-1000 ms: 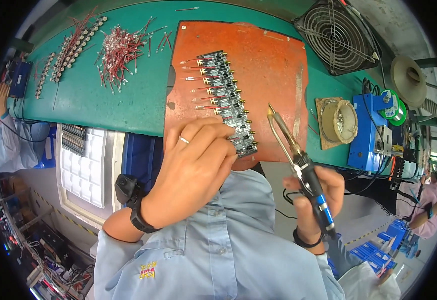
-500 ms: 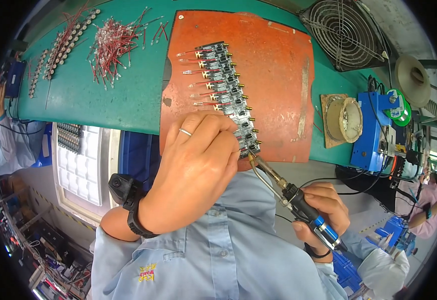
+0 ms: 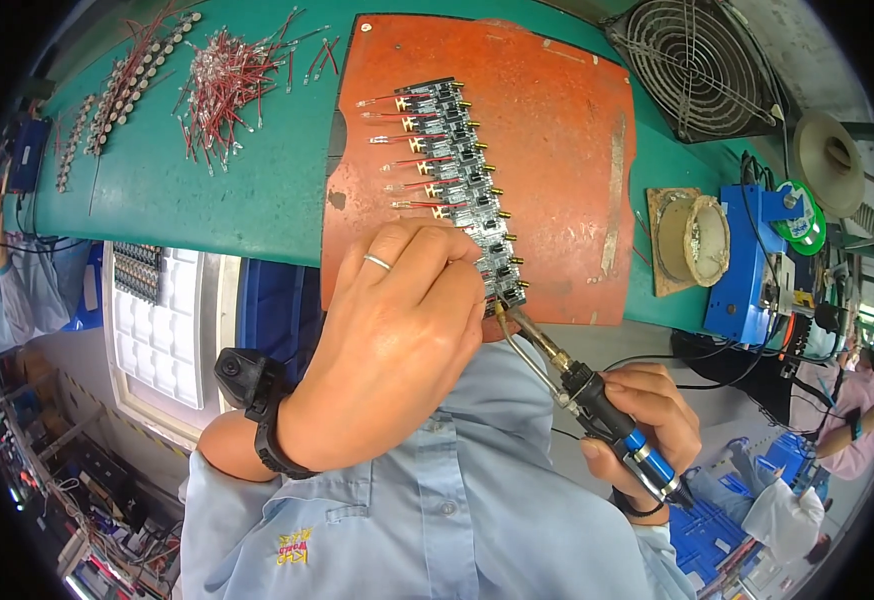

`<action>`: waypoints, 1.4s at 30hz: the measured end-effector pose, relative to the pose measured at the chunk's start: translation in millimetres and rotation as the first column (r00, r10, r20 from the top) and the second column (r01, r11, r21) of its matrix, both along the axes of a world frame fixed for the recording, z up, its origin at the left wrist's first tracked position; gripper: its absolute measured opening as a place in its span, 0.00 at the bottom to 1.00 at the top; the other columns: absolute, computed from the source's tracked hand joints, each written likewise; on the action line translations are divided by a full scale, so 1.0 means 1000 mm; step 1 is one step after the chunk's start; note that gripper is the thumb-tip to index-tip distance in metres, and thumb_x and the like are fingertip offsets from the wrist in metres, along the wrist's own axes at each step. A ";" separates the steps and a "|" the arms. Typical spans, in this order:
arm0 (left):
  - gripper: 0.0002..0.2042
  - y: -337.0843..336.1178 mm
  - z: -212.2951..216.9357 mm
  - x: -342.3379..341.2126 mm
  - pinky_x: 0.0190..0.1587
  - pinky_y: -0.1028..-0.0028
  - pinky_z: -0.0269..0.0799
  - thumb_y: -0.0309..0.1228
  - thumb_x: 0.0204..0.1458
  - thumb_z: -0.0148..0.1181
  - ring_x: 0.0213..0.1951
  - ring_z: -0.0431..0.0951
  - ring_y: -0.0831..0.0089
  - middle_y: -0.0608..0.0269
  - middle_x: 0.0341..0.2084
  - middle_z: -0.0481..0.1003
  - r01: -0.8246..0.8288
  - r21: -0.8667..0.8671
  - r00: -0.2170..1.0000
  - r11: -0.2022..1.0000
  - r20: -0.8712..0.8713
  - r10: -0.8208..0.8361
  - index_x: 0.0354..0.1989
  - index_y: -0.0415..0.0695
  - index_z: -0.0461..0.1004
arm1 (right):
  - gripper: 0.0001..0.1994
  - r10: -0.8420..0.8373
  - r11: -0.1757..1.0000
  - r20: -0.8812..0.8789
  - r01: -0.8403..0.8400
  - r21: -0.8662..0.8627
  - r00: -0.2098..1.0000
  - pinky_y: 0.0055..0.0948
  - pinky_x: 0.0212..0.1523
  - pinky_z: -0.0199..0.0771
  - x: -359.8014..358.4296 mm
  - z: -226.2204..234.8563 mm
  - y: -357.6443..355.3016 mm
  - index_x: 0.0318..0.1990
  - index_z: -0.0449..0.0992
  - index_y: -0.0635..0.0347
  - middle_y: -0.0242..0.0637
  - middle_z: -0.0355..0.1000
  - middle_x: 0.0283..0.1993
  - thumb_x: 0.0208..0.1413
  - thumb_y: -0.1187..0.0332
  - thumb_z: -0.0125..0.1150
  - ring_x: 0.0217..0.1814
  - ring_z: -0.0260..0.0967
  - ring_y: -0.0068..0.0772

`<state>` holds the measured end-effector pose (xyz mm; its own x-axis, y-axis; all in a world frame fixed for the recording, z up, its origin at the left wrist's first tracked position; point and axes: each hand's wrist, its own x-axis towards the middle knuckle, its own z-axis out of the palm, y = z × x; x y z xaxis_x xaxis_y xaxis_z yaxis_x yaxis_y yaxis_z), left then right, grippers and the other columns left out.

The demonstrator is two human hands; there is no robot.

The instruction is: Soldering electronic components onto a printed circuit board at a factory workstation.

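Observation:
A soldering iron (image 3: 607,410) with a black and blue handle and a thin metal feed tube lies in my right hand (image 3: 657,420), fingers wrapped round it. Its tip touches or nearly touches the lower end of a strip of small circuit boards (image 3: 465,150). Over the left side of that end, my left hand (image 3: 397,310) is closed with its fingertips pinched together; whatever they hold is hidden behind the hand. Short red wires (image 3: 397,139) stick out leftward along the strip, and brass-coloured pins line its right edge. The strip rests slightly tilted on a worn orange board (image 3: 547,120).
On the green bench mat (image 3: 267,210) lie a pile of red wires (image 3: 225,95) and rows of small round parts (image 3: 142,85). To the right stand a fan (image 3: 692,65), a round pot (image 3: 705,240) and a blue solder feeder (image 3: 742,270) with a green spool (image 3: 805,225).
The orange board and the strip sit very slightly farther right in the view. Both hands and the soldering iron keep nearly the same pose, with the tip still at the strip's lower end.

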<state>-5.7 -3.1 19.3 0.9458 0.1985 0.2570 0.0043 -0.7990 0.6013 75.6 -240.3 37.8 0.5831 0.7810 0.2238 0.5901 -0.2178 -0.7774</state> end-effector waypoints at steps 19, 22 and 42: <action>0.08 -0.001 -0.002 0.002 0.47 0.66 0.64 0.18 0.38 0.62 0.44 0.71 0.58 0.59 0.37 0.72 -0.014 0.018 1.000 1.000 0.012 0.014 0.26 0.40 0.71 | 0.24 -0.102 0.985 -0.020 0.104 0.135 0.995 0.36 0.38 0.72 0.007 0.000 -0.013 0.42 0.73 0.68 0.47 0.72 0.35 0.39 0.63 0.74 0.37 0.71 0.42; 0.07 -0.001 0.001 0.006 0.46 0.66 0.64 0.17 0.38 0.62 0.43 0.71 0.58 0.58 0.37 0.72 0.004 -0.018 0.998 1.000 0.056 -0.003 0.25 0.39 0.71 | 0.25 -0.095 0.990 0.014 0.093 0.109 0.995 0.34 0.37 0.71 0.006 -0.001 -0.016 0.43 0.72 0.66 0.45 0.72 0.35 0.41 0.62 0.73 0.34 0.70 0.38; 0.05 -0.006 0.003 -0.001 0.48 0.63 0.61 0.21 0.39 0.62 0.44 0.69 0.58 0.59 0.37 0.72 0.057 -0.013 0.994 0.998 0.093 -0.056 0.25 0.40 0.72 | 0.32 0.068 0.427 -0.791 0.699 0.574 0.607 0.33 0.47 0.70 0.023 -0.031 -0.044 0.65 0.57 0.59 0.42 0.67 0.54 0.56 0.56 0.56 0.48 0.67 0.32</action>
<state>-7.0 -9.3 22.2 0.9279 0.1501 0.3412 -0.0968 -0.7870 0.6094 98.2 -284.6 7.2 0.9846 0.1715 0.0339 -0.0869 0.6484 -0.7563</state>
